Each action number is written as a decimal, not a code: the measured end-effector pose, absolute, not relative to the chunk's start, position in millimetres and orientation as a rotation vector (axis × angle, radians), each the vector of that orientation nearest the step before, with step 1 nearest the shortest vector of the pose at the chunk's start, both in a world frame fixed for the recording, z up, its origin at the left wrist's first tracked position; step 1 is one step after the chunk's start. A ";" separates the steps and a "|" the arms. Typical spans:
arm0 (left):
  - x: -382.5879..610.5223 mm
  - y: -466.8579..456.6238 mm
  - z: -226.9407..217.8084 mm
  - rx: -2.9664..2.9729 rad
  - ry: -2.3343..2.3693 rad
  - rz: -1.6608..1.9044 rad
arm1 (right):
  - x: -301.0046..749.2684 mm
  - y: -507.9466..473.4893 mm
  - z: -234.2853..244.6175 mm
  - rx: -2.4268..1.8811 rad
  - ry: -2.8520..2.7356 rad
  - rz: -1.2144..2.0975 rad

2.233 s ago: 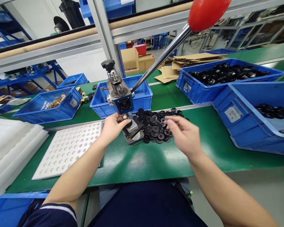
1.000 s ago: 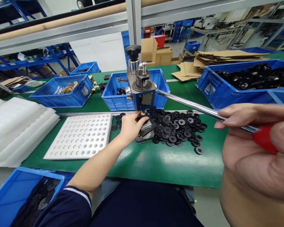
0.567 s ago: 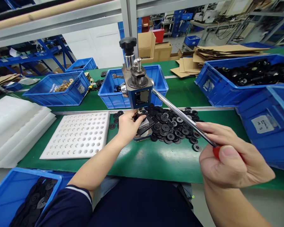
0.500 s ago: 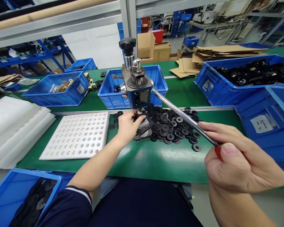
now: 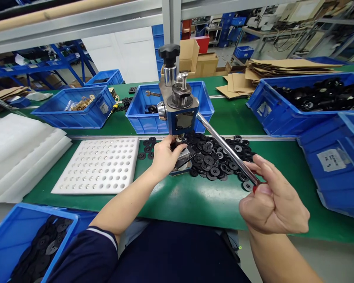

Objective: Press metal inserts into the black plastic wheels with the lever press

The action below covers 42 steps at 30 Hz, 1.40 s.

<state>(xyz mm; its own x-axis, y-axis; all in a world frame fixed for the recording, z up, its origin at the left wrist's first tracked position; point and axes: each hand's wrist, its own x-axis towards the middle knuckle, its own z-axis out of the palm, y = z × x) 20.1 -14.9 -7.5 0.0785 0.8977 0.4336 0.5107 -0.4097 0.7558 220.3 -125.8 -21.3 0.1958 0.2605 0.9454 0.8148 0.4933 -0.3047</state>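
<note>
A hand-lever press [image 5: 181, 104] stands in front of me, with a black knob on top and a long steel lever [image 5: 227, 149] slanting down to the right. My right hand [image 5: 273, 202] is wrapped round the lever's red-tipped end. Under the press head, my left hand [image 5: 166, 157] has thumb and fingers closed around a small dark part [image 5: 181, 144], largely hidden by the fingers and the ram. Right beside the press base lies a pile of black discs [image 5: 209, 160], with a few more discs [image 5: 147, 149] left of it.
At left lies a white foam tray [image 5: 124, 159] with round holes, many holding small shiny pieces. Blue bins [image 5: 147, 124] line the back. Others stand right [image 5: 301, 118] and lower left [image 5: 73, 224]. Stacked white foam sheets [image 5: 26, 157] sit far left, cardboard [image 5: 286, 67] behind.
My right hand has drawn the lever lower and nearer the press, so it slants more steeply. My left hand stays under the press head. The whole view has shifted slightly.
</note>
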 end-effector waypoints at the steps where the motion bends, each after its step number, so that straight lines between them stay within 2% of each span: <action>1: 20.3 -14.4 -8.1 1.950 1.383 1.272 | 220.0 -130.6 -11.0 -1.018 -1.397 -0.527; 6: 22.4 -12.9 -11.0 1.910 1.396 1.268 | 233.9 -156.3 40.9 -1.341 -1.959 -0.504; 10: 24.5 -14.4 -9.3 1.883 1.439 1.304 | 241.2 -149.0 53.5 -1.494 -2.135 -0.523; 15: 25.2 -14.5 -11.5 1.901 1.432 1.312 | 235.1 -136.1 45.2 -1.495 -2.098 -0.502; 23: 22.4 -13.7 -19.8 1.909 1.376 1.302 | 225.0 -134.6 -2.0 -1.621 -1.805 -0.606; 33: 26.8 -14.4 -11.4 1.854 1.459 1.353 | 227.0 -137.4 29.2 -1.565 -1.916 -0.459; 42: 30.3 -10.0 -25.3 1.887 1.424 1.364 | 226.8 -130.9 -9.2 -1.557 -1.700 -0.669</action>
<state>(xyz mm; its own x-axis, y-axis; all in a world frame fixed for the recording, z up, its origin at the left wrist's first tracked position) 30.3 -10.0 -25.3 -0.0002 0.8916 0.4529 0.4913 -0.3944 0.7766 226.8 -130.9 -9.2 -0.0067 0.6097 0.7926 0.9864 0.1341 -0.0948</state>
